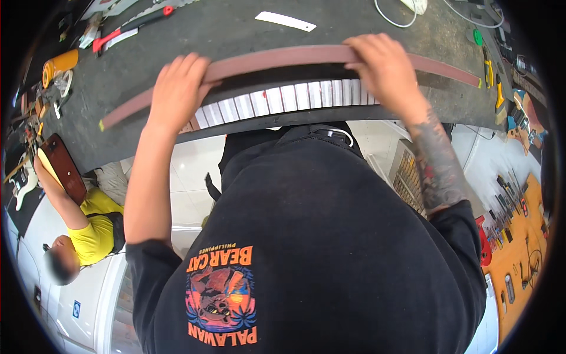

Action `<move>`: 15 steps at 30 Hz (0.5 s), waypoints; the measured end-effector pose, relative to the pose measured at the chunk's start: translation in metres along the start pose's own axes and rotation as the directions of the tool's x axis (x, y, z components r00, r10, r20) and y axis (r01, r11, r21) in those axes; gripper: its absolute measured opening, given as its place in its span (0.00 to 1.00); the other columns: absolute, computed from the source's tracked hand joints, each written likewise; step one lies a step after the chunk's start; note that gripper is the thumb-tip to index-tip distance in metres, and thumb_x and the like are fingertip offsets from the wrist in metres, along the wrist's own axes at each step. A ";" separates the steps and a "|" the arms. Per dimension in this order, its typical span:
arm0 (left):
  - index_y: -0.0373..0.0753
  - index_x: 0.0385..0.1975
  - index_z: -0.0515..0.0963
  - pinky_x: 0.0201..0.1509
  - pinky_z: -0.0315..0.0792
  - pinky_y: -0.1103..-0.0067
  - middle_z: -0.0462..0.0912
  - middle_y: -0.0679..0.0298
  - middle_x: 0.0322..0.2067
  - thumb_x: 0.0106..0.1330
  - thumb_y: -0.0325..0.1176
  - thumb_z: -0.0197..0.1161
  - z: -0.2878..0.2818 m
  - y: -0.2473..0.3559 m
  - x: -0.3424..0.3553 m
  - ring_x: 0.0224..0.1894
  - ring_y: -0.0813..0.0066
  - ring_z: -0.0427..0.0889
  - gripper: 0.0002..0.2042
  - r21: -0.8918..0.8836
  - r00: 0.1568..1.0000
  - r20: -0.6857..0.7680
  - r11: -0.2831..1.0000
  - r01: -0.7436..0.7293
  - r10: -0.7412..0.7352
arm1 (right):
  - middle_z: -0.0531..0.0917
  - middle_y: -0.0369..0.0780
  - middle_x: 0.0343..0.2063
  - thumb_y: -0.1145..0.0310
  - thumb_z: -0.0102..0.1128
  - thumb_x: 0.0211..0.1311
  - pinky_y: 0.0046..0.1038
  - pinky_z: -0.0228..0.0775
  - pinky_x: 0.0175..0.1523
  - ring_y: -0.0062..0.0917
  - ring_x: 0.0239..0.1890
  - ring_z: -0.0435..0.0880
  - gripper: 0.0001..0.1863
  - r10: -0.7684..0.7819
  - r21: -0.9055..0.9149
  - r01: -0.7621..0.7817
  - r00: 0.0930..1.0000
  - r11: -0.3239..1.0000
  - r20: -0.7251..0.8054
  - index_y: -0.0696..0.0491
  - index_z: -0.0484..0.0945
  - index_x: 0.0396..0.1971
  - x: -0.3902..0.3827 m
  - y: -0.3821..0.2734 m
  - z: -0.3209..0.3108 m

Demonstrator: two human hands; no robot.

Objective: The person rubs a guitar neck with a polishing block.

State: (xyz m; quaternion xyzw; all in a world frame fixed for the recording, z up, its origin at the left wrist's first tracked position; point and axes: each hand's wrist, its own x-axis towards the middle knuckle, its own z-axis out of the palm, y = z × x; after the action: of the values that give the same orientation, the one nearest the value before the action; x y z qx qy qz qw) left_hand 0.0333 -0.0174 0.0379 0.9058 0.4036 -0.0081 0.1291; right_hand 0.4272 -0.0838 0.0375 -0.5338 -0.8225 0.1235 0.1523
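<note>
Both my hands grip a long, thin reddish-brown strip (283, 58) with yellowish ends, held across in front of me and bowed in the wide view. My left hand (180, 88) is closed around its left part, fingers over the far side and thumb on the near side. Toward its right part, my right hand (383, 68) is closed on it the same way. Just nearer to me lies a long piece with whitish segments (283, 99) split by dark cross lines, along the bench's front edge. My right hand partly hides its right end.
The dark workbench (224, 29) carries a white flat strip (286, 21), a red-handled tool (109, 41), an orange roll (59, 64) and yellow-handled tools (500, 97). At left, a person in yellow (97, 236) handles a brown guitar body (63, 168). An orange tool board (525, 253) stands right.
</note>
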 end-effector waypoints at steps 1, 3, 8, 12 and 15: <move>0.40 0.48 0.78 0.52 0.72 0.64 0.81 0.60 0.46 0.62 0.38 0.73 0.004 0.000 0.012 0.50 0.56 0.79 0.18 0.015 0.999 -0.019 0.999 -0.031 0.031 | 0.85 0.40 0.43 0.71 0.71 0.58 0.38 0.73 0.51 0.38 0.47 0.82 0.21 -0.016 0.002 0.016 1.000 1.000 0.005 0.52 0.81 0.53 0.004 0.010 -0.009; 0.40 0.48 0.78 0.51 0.72 0.64 0.81 0.61 0.46 0.62 0.39 0.73 0.016 -0.003 0.031 0.50 0.57 0.79 0.18 0.037 0.998 -0.042 0.999 -0.040 0.042 | 0.85 0.41 0.44 0.72 0.71 0.59 0.38 0.73 0.53 0.40 0.48 0.82 0.20 -0.023 0.014 0.023 1.000 1.000 0.019 0.53 0.81 0.53 0.006 0.032 -0.006; 0.42 0.50 0.78 0.55 0.71 0.64 0.81 0.63 0.46 0.65 0.41 0.71 0.033 -0.006 0.031 0.51 0.59 0.79 0.18 0.058 0.995 -0.098 0.998 -0.015 0.021 | 0.85 0.43 0.46 0.73 0.71 0.60 0.39 0.74 0.56 0.42 0.49 0.82 0.19 -0.031 0.068 0.028 0.998 0.997 0.046 0.56 0.81 0.52 0.014 0.048 0.016; 0.43 0.57 0.78 0.62 0.71 0.63 0.83 0.63 0.53 0.66 0.47 0.71 0.022 0.003 0.016 0.58 0.59 0.79 0.24 0.205 0.941 -0.328 0.979 -0.009 0.078 | 0.86 0.39 0.44 0.68 0.71 0.60 0.38 0.75 0.53 0.39 0.46 0.82 0.18 -0.034 -0.030 0.035 0.999 0.999 0.036 0.53 0.83 0.51 0.013 0.042 0.025; 0.44 0.63 0.76 0.68 0.67 0.62 0.80 0.57 0.59 0.64 0.51 0.72 0.008 -0.007 -0.025 0.65 0.58 0.76 0.30 -0.007 0.871 -0.360 0.934 0.357 -0.335 | 0.85 0.38 0.46 0.65 0.69 0.63 0.40 0.75 0.51 0.39 0.47 0.82 0.19 -0.057 -0.118 0.063 0.997 0.991 0.049 0.51 0.81 0.53 0.010 0.045 0.026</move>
State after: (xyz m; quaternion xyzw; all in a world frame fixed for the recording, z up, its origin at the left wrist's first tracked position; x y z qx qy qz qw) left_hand 0.0118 -0.0329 0.0313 0.8087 0.5753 0.1207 0.0232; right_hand 0.4506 -0.0575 -0.0018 -0.5141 -0.8474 0.0817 0.1049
